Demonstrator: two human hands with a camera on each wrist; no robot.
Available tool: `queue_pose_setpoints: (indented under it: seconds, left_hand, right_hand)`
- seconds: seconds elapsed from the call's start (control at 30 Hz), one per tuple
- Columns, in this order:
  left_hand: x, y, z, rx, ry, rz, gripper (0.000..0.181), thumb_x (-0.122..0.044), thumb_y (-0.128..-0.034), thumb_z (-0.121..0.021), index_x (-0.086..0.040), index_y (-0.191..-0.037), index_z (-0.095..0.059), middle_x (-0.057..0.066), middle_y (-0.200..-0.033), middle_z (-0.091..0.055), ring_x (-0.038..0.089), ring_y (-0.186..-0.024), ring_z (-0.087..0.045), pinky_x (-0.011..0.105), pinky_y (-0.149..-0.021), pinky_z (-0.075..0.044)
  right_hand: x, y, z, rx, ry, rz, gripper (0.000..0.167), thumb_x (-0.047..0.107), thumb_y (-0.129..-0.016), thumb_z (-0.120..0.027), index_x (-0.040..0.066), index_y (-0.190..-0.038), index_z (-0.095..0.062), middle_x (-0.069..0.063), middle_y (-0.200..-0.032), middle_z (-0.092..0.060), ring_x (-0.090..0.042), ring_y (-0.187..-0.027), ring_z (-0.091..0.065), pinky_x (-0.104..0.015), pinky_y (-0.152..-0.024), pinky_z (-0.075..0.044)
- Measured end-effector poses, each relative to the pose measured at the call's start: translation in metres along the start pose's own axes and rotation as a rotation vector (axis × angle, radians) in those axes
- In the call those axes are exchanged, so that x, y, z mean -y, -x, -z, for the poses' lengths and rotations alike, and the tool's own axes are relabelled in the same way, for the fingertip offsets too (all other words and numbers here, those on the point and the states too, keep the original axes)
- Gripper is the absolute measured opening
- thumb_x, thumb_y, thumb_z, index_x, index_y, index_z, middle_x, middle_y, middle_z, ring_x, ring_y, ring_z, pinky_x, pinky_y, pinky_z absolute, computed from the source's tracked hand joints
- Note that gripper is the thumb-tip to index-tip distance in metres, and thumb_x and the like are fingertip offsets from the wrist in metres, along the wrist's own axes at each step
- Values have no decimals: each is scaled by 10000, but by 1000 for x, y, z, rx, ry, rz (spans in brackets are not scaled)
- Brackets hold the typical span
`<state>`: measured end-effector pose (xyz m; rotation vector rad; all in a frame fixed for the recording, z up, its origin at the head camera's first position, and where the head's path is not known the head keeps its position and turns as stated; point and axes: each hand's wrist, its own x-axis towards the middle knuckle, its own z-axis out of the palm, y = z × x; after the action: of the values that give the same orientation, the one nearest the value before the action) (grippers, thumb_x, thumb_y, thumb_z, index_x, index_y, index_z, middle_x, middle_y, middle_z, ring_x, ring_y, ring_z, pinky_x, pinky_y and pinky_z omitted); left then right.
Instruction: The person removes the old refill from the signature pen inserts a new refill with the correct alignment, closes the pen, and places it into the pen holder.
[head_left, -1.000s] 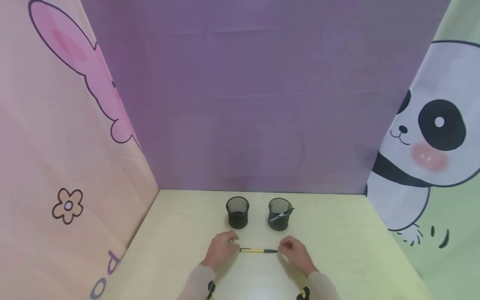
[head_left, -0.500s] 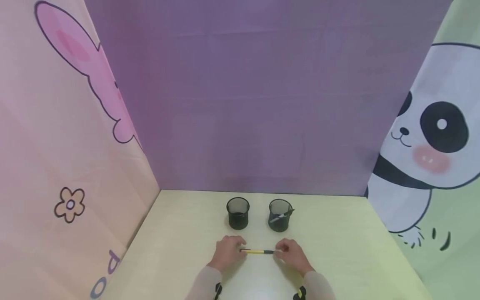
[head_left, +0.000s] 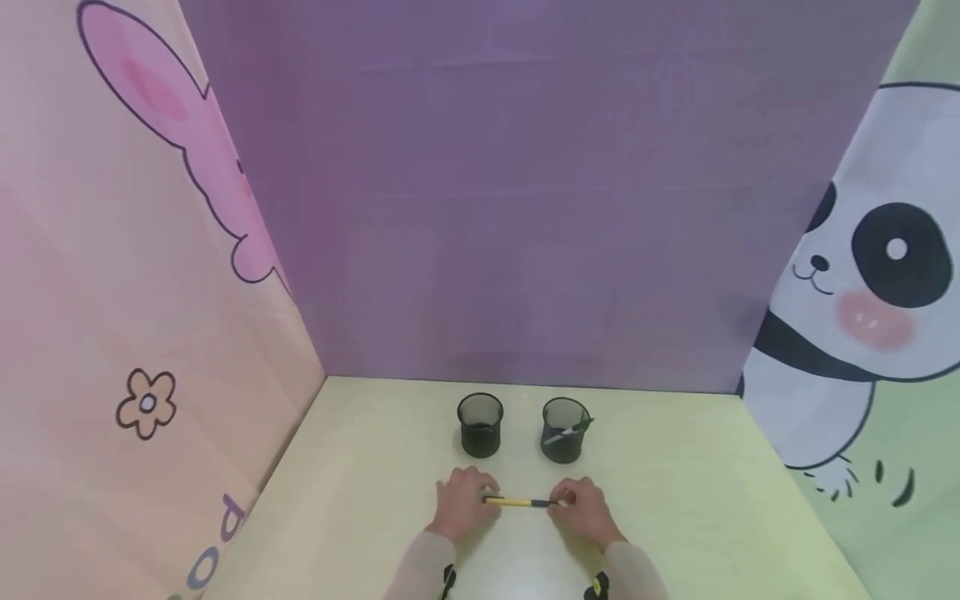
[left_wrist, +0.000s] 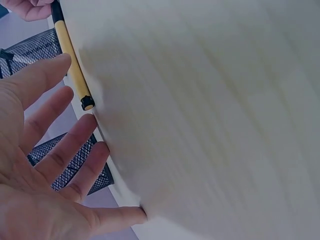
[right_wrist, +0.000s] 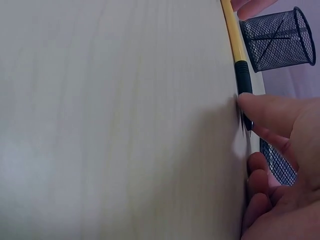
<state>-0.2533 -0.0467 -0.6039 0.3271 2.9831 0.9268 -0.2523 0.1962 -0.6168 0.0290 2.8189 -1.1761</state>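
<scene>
A yellow pen [head_left: 514, 502] with a black grip section lies across the light tabletop between both hands, its dark tip toward the right. At its clip end is my left hand [head_left: 465, 502]. In the left wrist view the left thumb [left_wrist: 56, 67] touches the pen's side, while the other fingers stay spread and fairly straight, the little finger on the tabletop. My right hand [head_left: 587, 510] pinches the pen near its tip. The right wrist view shows the right thumb [right_wrist: 267, 110] on the black grip, an index finger partly hidden behind, and the remaining fingers curled on the table.
Two black mesh pen cups stand behind the hands. The left cup [head_left: 480, 427] is upright; the right cup [head_left: 562, 433] has a slim dark-and-silver pen [head_left: 568, 430] leaning in it. A purple backdrop [head_left: 510, 250] rises beyond the table [head_left: 360, 467], with printed cloths on both sides.
Both hands have closed in on the pen's ends, the left moving right and the right moving slightly left. The right fingers have taken hold near the tip. The cups stand as before.
</scene>
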Motion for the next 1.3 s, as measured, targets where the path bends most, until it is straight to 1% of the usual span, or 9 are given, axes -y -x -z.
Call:
queue_pose_setpoints:
  seconds: [0.13,0.33,0.57,0.67,0.8,0.93,1.1,1.23,1.3]
  left_hand:
    - [-3,1,1,-7,-18,-13,236,-233,-774,-862,-215,-997,-788,14,-965,-675,254,-985,-575,807,-980,-337]
    - [-5,2,-1,-25,-27,-20,269,-235,-773,-868,-204,-1025,-781,29,-998,-685,280,-1019,-585,813,-974,-338]
    - [-2,2,-3,-60,12,-9,197,-235,-778,-863,-214,-959,-787,-28,-878,-650,210,-916,-556,793,-956,-354]
    - [-2,1,-1,-43,46,11,150,-242,-801,-848,-215,-937,-789,-43,-853,-640,187,-888,-532,784,-968,-346]
    - [-2,0,5,-1,120,29,83,-258,-862,-797,-210,-929,-785,-36,-902,-702,188,-907,-536,789,-986,-319]
    - [-2,1,10,17,195,34,65,-281,-921,-741,-226,-905,-772,-47,-949,-756,206,-952,-577,818,-1012,-264]
    - [-3,2,13,12,250,59,69,-275,-954,-698,-260,-914,-752,-82,-922,-757,207,-978,-645,846,-1052,-173]
    - [-3,2,12,2,288,93,74,-272,-967,-680,-245,-941,-744,-80,-897,-741,178,-937,-645,830,-1071,-171]
    - [-4,2,13,0,306,108,88,-274,-981,-663,-235,-958,-738,-76,-884,-726,155,-903,-619,803,-1071,-214]
  right_hand:
    - [1,1,2,9,1,-1,97,132,-828,-796,160,-881,-719,-56,-956,-567,-224,-910,-468,-380,-782,-375]
    - [5,4,10,68,-70,-69,67,171,-893,-757,121,-934,-741,-57,-996,-602,-205,-934,-530,-415,-846,-461]
    - [-2,-1,9,88,-137,-123,127,228,-967,-681,118,-981,-744,-21,-1016,-707,-190,-965,-612,-484,-911,-490]
    - [-5,-3,8,92,-160,-150,169,257,-989,-655,115,-967,-742,-15,-1011,-730,-191,-969,-630,-496,-924,-494]
    - [-4,-4,9,89,-177,-183,234,299,-1020,-614,113,-956,-741,-31,-1038,-740,-210,-1000,-641,-509,-943,-490]
    - [0,-3,9,84,-206,-213,297,336,-1045,-574,101,-964,-736,-30,-985,-725,-201,-926,-602,-421,-853,-481]
    - [5,0,8,54,-255,-229,358,363,-1062,-542,82,-930,-720,-12,-851,-633,-186,-811,-500,-320,-706,-394]
    - [9,3,6,15,-273,-210,368,350,-1068,-530,77,-897,-708,-4,-821,-607,-181,-797,-497,-307,-687,-391]
    - [12,4,6,-3,-290,-204,368,341,-1069,-529,69,-890,-702,-6,-821,-612,-185,-791,-499,-309,-687,-396]
